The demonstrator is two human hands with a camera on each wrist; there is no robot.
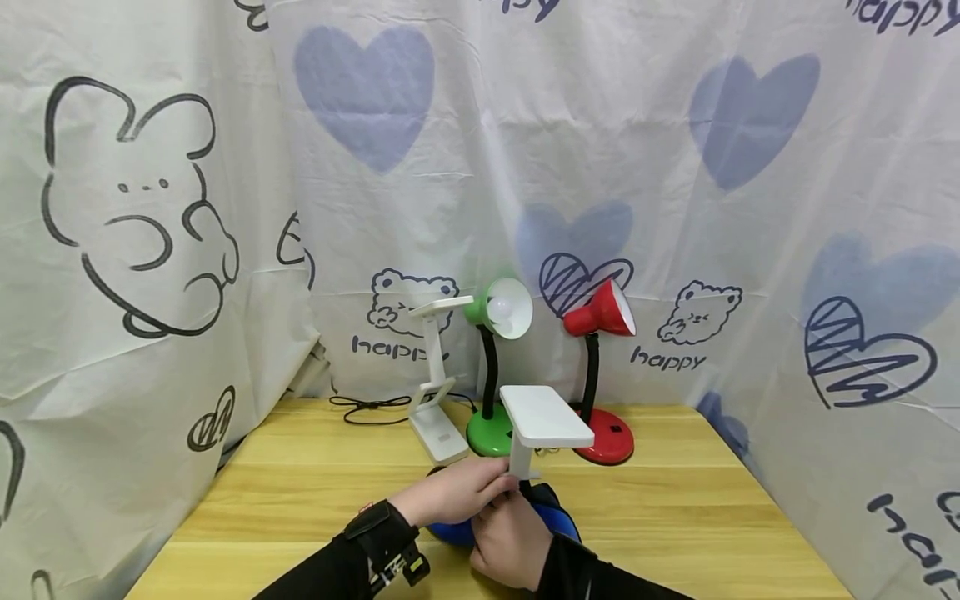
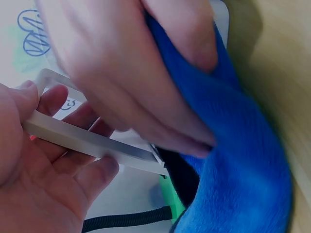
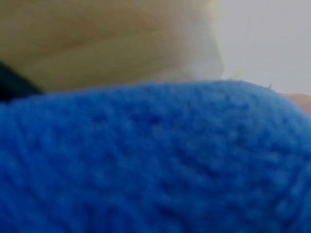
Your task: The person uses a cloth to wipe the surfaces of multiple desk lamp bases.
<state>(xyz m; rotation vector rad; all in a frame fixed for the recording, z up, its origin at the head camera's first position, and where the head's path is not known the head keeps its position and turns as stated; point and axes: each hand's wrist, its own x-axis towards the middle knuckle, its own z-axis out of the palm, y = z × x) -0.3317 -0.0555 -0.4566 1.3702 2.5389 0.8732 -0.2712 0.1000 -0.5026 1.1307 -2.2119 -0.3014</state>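
Near the table's front stands a white desk lamp [image 1: 546, 417] with a flat rectangular head. My left hand [image 1: 459, 490] grips its white arm [image 2: 92, 143], thumb on one side and fingers round the other, as the left wrist view shows. My right hand [image 1: 514, 540] grips a fuzzy blue cloth [image 2: 243, 155] with a black underside, fingers pushed into its folds at the lower end of that arm. Blue pile [image 3: 155, 160] fills most of the right wrist view. Both hands hide much of the lamp's lower part in the head view.
Behind my hands stand a second white folding lamp [image 1: 438, 433], a green gooseneck lamp [image 1: 491, 432] and a red gooseneck lamp [image 1: 611, 437]. A black cable [image 1: 367, 408] lies coiled at the back left of the wooden table [image 1: 697, 517]. A printed curtain [image 1: 480, 192] hangs behind.
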